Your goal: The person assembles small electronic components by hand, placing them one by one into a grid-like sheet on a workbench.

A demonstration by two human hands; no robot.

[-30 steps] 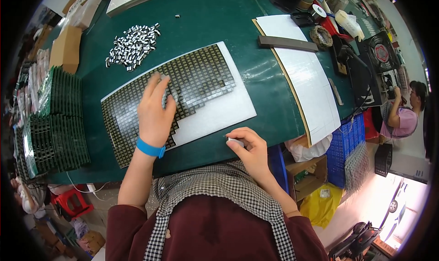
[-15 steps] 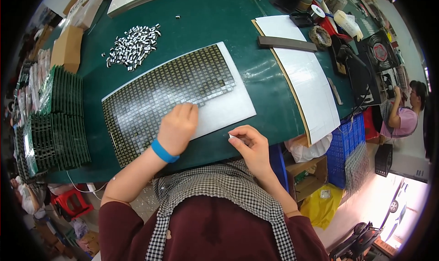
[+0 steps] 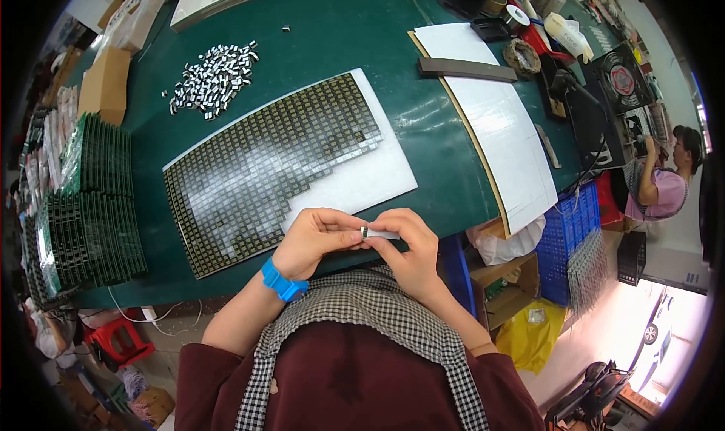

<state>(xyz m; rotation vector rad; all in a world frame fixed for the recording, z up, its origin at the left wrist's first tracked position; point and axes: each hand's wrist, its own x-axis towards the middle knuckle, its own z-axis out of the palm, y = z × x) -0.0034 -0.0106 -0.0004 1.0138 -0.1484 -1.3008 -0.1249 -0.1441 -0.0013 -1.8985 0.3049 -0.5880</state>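
Observation:
My left hand, with a blue band at its wrist, meets my right hand in front of my apron. Left thumb and fingertips pinch a small dark-and-silver piece. A small white strip is pinched in my right fingers, its end touching that piece. Just beyond the hands lies a white board, much of it covered by rows of small dark, gold-marked square pieces. The covered area ends in a stepped edge on the near right side.
Loose silver parts form a heap at the far left. Green circuit boards stand stacked on the left. A dark bar crosses white sheets on the right. Below the table's right edge is a blue crate; a person sits beyond.
My left hand has left the edge of the square pieces and come toward me to meet the right hand. The small dark-and-silver piece now shows between their fingertips.

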